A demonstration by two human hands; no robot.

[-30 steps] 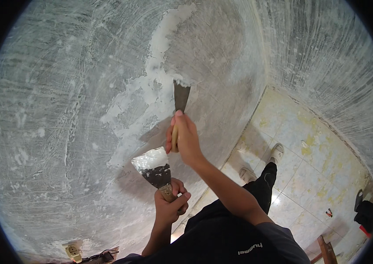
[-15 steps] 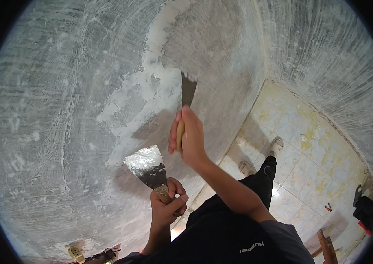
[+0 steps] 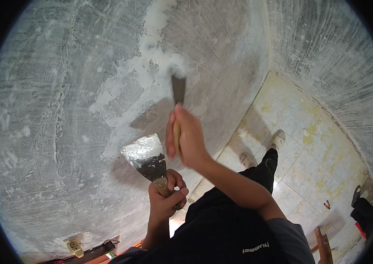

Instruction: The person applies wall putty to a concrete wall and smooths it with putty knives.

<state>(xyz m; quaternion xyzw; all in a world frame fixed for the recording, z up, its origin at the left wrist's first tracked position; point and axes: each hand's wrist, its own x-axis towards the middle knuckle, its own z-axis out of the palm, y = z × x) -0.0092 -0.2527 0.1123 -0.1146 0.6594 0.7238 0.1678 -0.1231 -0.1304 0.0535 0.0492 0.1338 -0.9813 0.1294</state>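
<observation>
My right hand (image 3: 186, 136) grips the wooden handle of a narrow putty knife (image 3: 178, 90), its blurred blade against the grey wall (image 3: 63, 110) at a white, uneven patch of filler (image 3: 149, 61). Lower and to the left, my left hand (image 3: 166, 196) is closed round the handle of a wider scraper (image 3: 144, 156), which has a thick white load across the upper part of its blade and bare dark metal below.
A second wall (image 3: 323, 57) meets this one at the right. Below lie a tiled floor (image 3: 301, 158) with my feet on it, small pliers (image 3: 327, 205), a dark bundle (image 3: 365, 211) and a wooden piece (image 3: 324, 246). A socket (image 3: 75, 247) and cables sit lower left.
My right hand and knife moved up and right, then back left, the blade staying at the filler patch. The left hand's scraper has shifted slightly up and left.
</observation>
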